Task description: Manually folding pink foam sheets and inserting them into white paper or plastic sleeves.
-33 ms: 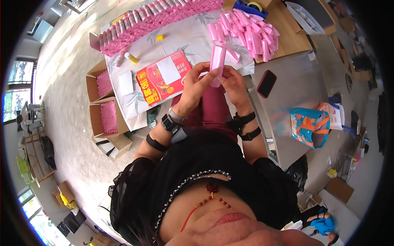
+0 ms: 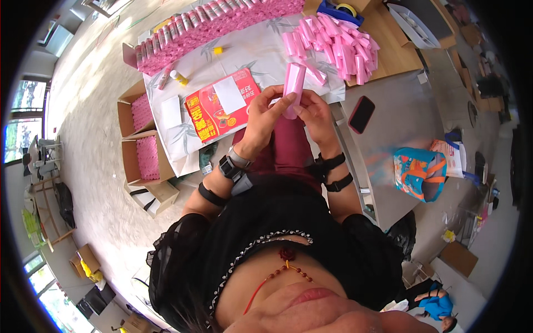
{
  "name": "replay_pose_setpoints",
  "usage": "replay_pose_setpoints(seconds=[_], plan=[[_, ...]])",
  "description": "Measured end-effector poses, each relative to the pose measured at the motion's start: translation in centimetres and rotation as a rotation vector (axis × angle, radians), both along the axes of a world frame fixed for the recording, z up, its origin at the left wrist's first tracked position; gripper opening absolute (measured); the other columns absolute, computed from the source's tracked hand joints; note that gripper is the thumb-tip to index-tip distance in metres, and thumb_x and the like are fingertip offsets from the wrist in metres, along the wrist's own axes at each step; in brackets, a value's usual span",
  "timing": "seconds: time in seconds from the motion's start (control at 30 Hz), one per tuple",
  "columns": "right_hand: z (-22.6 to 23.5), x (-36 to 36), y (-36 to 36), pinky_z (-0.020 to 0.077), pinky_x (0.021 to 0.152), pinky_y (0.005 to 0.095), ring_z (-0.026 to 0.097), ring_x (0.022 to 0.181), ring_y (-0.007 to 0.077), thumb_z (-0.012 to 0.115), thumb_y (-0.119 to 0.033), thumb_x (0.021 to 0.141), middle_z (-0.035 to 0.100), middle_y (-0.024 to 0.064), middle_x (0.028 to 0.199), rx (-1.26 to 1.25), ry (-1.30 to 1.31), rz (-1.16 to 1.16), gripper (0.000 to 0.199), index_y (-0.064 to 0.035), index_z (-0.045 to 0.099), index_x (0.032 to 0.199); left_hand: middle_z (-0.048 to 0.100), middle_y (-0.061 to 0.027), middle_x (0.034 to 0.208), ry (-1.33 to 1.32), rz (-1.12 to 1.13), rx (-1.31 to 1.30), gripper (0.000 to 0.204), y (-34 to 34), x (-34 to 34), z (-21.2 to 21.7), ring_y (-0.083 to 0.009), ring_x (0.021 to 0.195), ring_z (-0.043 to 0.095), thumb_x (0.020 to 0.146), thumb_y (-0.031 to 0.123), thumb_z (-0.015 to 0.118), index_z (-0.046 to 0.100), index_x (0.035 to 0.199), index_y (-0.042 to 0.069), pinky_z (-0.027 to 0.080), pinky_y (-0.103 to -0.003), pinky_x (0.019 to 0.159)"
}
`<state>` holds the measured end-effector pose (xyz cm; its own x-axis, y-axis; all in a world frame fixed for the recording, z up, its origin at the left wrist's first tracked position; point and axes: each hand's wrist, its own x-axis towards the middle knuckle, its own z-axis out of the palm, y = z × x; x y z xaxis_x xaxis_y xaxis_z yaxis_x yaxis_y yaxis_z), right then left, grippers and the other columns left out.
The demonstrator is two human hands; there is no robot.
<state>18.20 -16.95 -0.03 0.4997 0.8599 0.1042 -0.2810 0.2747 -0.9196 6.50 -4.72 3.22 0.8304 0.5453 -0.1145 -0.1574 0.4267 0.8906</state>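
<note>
Nearest the camera, both forearms rise from the dark blouse toward twelve o'clock, each wrist banded in black. The left hand curls its fingers around the lower part of a small pink box, and the right hand pinches the same box from its three o'clock side, so the box stands nearly upright between them just above the lap, at the near edge of the table. At nine o'clock from the hands lies a red printed packet with a white slip on it, resting on a pale sheet. At three o'clock a dark phone lies on the grey tabletop. Farther out, at one o'clock, a loose heap of pink boxes sits on the sheet. At eleven o'clock a long row of packed pink boxes runs along the far edge, with two open cardboard cartons at nine o'clock on the floor.
</note>
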Motion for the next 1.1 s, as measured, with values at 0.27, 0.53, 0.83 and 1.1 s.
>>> replay_pose_setpoints(seconds=[0.27, 0.53, 0.83, 1.1], plan=[[1.9, -2.0, 1.8, 0.0509, 0.105, 0.0353, 0.061, 0.120, 0.0195, 0.065, 0.000, 0.097, 0.062, 0.0132, 0.127, 0.075, 0.014, 0.078, 0.037, 0.0025, 0.054, 0.132, 0.069, -0.0085, 0.118, -0.119, 0.101, -0.006, 0.029, 0.9, -2.1, 0.5, -0.0139, 0.101, 0.065, 0.094, 0.008, 0.075, 0.066, 0.119, -0.002, 0.054, -0.028, 0.084], [5.6, -0.3, 3.2, 0.0549, 0.096, 0.0320, 0.062, 0.111, 0.0136, 0.075, -0.003, 0.091, 0.062, 0.0060, 0.116, -0.029, -0.201, -0.022, 0.039, 0.0034, 0.058, 0.125, 0.072, -0.0111, 0.114, -0.064, 0.081, 0.300, 0.020, 3.0, -3.6, 0.6, -0.0155, 0.103, 0.069, 0.093, 0.000, 0.073, 0.065, 0.111, -0.003, 0.056, -0.032, 0.093], [3.9, 0.3, 3.7, 0.0542, 0.086, 0.0256, 0.063, 0.097, 0.0096, 0.076, -0.005, 0.092, 0.065, 0.0051, 0.104, -0.093, -0.099, 0.053, 0.034, 0.0034, 0.060, 0.120, 0.072, -0.0012, 0.094, -0.006, -0.083, -0.032, 0.012, 5.9, -4.7, -1.0, -0.0082, 0.088, 0.067, 0.098, 0.011, 0.071, 0.068, 0.106, 0.003, 0.049, -0.019, 0.074], [2.1, -1.0, 4.9, 0.0531, 0.081, 0.0238, 0.063, 0.091, 0.0079, 0.077, -0.007, 0.093, 0.068, 0.0042, 0.102, -0.092, -0.071, -0.136, 0.029, 0.0021, 0.063, 0.118, 0.070, -0.0100, 0.101, 0.136, 0.616, 1.024, 0.020, 3.4, -4.0, 0.5, -0.0232, 0.094, 0.066, 0.086, 0.003, 0.076, 0.071, 0.106, 0.002, 0.052, -0.035, 0.079]])
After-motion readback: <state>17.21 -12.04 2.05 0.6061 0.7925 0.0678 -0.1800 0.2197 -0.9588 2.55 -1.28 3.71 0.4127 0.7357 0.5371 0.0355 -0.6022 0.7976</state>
